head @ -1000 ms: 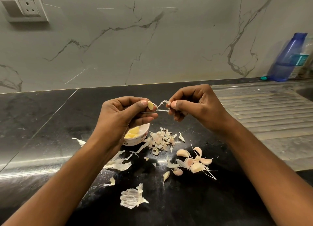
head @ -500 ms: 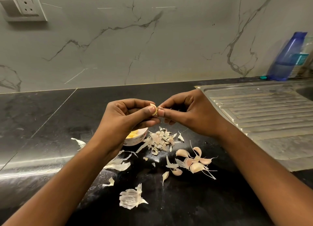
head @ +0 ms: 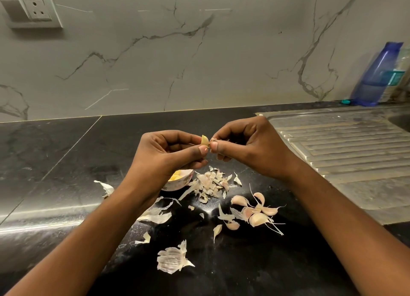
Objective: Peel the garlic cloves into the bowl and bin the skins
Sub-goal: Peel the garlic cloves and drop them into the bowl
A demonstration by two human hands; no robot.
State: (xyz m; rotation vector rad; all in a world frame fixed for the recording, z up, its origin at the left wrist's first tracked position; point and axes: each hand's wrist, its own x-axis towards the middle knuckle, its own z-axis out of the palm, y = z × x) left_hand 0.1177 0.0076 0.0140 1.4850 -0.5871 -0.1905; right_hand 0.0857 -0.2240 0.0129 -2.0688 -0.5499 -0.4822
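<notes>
Yellow garlic clove (head: 204,140) sits mid-frame, pinched between the left hand's (head: 164,153) thumb and finger. The right hand (head: 248,147) pinches what looks like a bit of skin (head: 213,139) on it. Below, the bowl (head: 179,183) peeks from under the left hand on the counter (head: 66,162), just beside a pile of skins (head: 210,182). Unpeeled cloves (head: 255,209) lie lower right.

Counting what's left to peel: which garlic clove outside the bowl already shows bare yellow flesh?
The clove pinched in the left hand, right hand pinching its skin; the loose cloves on the counter wear pinkish skins.
</notes>
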